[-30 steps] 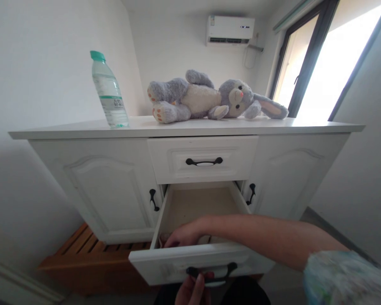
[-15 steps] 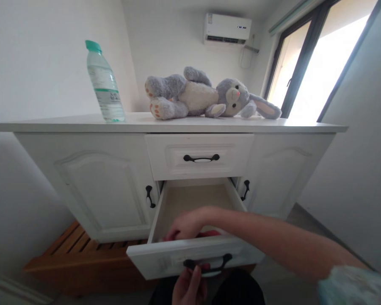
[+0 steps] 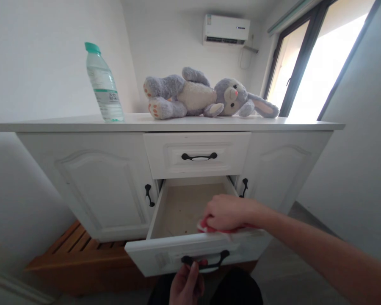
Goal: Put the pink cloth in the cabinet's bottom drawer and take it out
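Observation:
The lower drawer [image 3: 165, 254] of a white cabinet [image 3: 92, 178] stands pulled out. My left hand [image 3: 187, 286] grips its black handle [image 3: 206, 260] from below. My right hand [image 3: 228, 212] is inside the drawer at its right side, fingers closed on a red and white cloth [image 3: 209, 228] that peeks out under the palm. The bare wooden drawer bottom [image 3: 184, 207] shows to the left of that hand. The upper drawer [image 3: 198, 154] is closed.
On the cabinet top stand a clear water bottle [image 3: 103, 84] with a green cap and a grey plush rabbit [image 3: 206, 95] lying on its side. A wooden slatted platform [image 3: 82, 254] lies under the cabinet at the left. A window [image 3: 311, 63] is at the right.
My right hand moved from the drawer's left front corner across to the right side, with the red cloth now showing under it. The left hand stayed on the handle.

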A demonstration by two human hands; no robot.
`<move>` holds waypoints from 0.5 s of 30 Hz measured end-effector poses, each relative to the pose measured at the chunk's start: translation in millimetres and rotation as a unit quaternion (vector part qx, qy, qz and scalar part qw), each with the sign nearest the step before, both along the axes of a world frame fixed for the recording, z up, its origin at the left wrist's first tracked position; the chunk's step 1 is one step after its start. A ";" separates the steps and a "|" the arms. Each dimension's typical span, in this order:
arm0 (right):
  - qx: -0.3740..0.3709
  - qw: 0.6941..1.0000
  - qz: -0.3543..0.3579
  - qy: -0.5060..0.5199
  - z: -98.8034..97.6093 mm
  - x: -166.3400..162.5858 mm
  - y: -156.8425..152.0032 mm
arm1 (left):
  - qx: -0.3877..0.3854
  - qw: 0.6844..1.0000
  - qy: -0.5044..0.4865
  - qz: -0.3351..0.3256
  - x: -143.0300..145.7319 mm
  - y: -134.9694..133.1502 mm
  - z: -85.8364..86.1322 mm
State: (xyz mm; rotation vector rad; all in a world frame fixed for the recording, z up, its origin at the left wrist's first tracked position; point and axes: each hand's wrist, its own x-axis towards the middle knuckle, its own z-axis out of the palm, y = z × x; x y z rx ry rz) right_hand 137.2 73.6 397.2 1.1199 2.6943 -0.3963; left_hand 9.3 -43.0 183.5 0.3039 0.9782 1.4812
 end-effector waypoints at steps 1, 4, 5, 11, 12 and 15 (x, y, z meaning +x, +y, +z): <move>0.038 0.997 0.044 0.057 -3.0 -22.4 -12.4 | -0.002 1.000 0.019 0.007 0.9 0.2 3.2; 0.211 0.940 0.194 0.184 -24.5 -79.7 -48.4 | -0.023 0.995 0.083 0.042 9.0 6.7 15.4; 0.267 0.912 0.233 0.205 -34.2 -89.1 -58.5 | -0.031 0.994 0.097 0.050 12.7 10.4 18.5; 0.371 0.878 0.212 0.217 -80.4 -25.4 -89.3 | -0.008 0.988 0.127 0.084 11.6 17.2 7.1; 0.371 0.887 0.166 0.220 -84.0 -2.9 -90.3 | -0.002 0.990 0.120 0.070 7.3 14.9 2.5; 0.391 0.887 0.020 0.243 -95.0 68.2 -89.4 | -0.006 0.998 0.062 0.009 -3.1 11.5 -6.0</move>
